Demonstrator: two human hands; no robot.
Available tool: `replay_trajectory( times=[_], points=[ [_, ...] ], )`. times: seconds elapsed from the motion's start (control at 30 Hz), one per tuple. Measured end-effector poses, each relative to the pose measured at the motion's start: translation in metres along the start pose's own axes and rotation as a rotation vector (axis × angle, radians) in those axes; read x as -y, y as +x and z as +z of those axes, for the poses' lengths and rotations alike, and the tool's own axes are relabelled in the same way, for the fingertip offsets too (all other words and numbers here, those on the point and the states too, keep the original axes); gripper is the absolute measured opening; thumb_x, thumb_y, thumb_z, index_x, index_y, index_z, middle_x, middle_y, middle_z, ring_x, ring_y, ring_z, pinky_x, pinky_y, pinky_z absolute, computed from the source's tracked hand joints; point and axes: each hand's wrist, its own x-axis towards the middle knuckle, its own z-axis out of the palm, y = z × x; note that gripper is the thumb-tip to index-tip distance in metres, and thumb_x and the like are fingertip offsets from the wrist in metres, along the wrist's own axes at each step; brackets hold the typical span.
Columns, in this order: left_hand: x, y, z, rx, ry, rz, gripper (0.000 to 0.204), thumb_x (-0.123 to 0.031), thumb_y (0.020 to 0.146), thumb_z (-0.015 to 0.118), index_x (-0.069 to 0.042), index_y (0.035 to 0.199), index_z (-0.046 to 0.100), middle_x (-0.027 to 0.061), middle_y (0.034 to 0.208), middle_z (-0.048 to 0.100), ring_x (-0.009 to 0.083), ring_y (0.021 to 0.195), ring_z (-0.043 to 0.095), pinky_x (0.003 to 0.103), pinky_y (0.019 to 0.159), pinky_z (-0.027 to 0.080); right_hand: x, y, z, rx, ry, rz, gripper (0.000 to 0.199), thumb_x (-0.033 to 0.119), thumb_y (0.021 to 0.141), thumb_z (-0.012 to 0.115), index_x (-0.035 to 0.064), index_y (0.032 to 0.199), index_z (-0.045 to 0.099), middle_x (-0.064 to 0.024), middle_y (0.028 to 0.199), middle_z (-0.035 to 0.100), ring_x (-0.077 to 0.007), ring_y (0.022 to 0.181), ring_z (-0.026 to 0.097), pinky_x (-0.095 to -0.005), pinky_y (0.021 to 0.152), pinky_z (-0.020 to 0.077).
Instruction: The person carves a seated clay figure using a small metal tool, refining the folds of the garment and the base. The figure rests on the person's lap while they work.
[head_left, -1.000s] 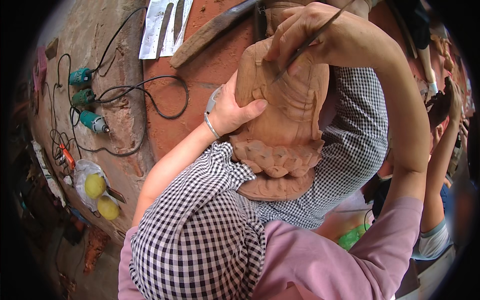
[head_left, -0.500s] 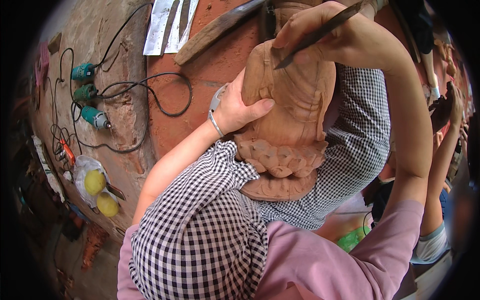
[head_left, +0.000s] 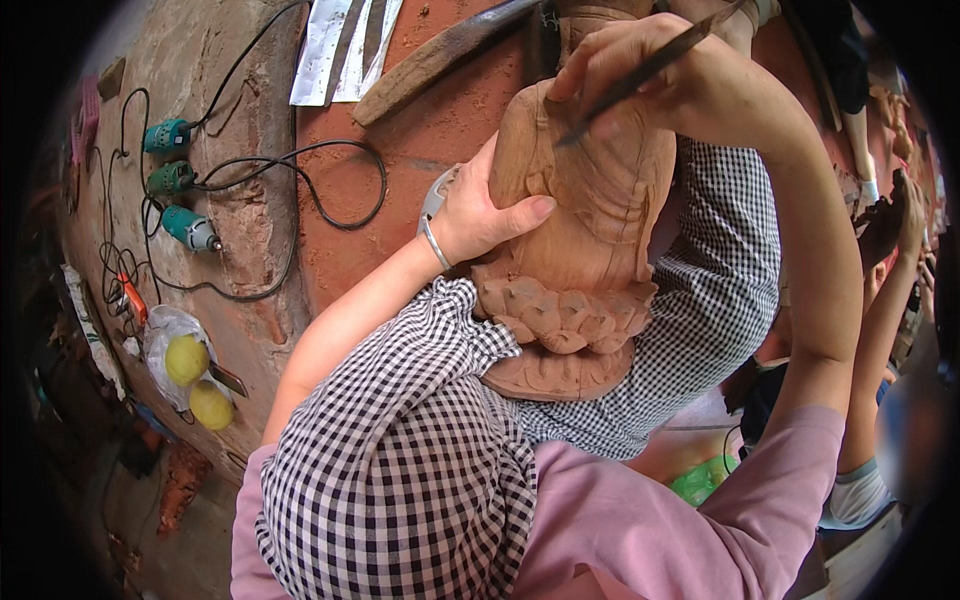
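On my lap, left hand (head_left: 480,215) grips the wooden statue (head_left: 580,240); right hand (head_left: 660,80) pinches the chisel (head_left: 650,68), now lowered onto the wood for cutting.

Dusty reddish concrete floor (head_left: 420,190), daylight; green power tools (head_left: 175,180), black cables (head_left: 300,170).

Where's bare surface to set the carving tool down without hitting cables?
Bare orange surface lies between the black cable loop and the left hand, below the wooden plank. Crowded further left: teal power tools, tangled cords, yellow fruit bag.
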Motion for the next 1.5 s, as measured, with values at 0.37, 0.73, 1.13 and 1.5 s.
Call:
replay_trajectory(
  times=[0.37,0.73,1.13,1.5],
  points=[
    [-0.002,0.000,0.000,-0.019,0.071,0.015,0.089,-0.044,0.082,0.081,0.002,0.146,0.041,0.0138,0.128,0.065,0.0201,0.118,0.062,0.035,0.102,0.050,0.034,0.006,-0.013,0.017,-0.093,-0.019,0.027,-0.002,0.082,0.068,0.0026,0.108,0.075,-0.0145,0.102,0.073,-0.0294,0.094,0.068,-0.0357,0.085,0.0547],
    [0.004,0.003,-0.001,0.002,0.051,0.039,0.085,-0.035,0.082,0.081,0.001,0.147,0.041,0.0134,0.131,0.063,0.0195,0.122,0.060,0.034,0.103,0.048,0.030,0.023,-0.022,0.198,-0.358,-0.088,0.022,0.001,0.080,0.070,0.0005,0.101,0.074,-0.0129,0.096,0.071,-0.0295,0.091,0.068,-0.0356,0.081,0.0544],
    [-0.002,0.000,0.000,-0.007,0.093,0.034,0.086,-0.027,0.083,0.081,0.000,0.151,0.036,0.0131,0.134,0.062,0.0211,0.123,0.059,0.035,0.105,0.047,0.066,0.035,-0.019,0.227,-0.436,0.043,0.018,0.005,0.082,0.072,0.0031,0.099,0.075,-0.0130,0.090,0.072,-0.0289,0.086,0.068,-0.0375,0.077,0.0543],
    [-0.007,0.000,0.000,-0.002,0.095,0.008,0.084,-0.028,0.083,0.081,0.000,0.149,0.038,0.0134,0.133,0.062,0.0206,0.123,0.059,0.035,0.104,0.048,0.041,0.035,-0.016,0.082,-0.350,-0.028,0.017,0.009,0.086,0.072,0.0017,0.101,0.072,-0.0157,0.093,0.072,-0.0282,0.085,0.068,-0.0378,0.077,0.0543]
  ],
)
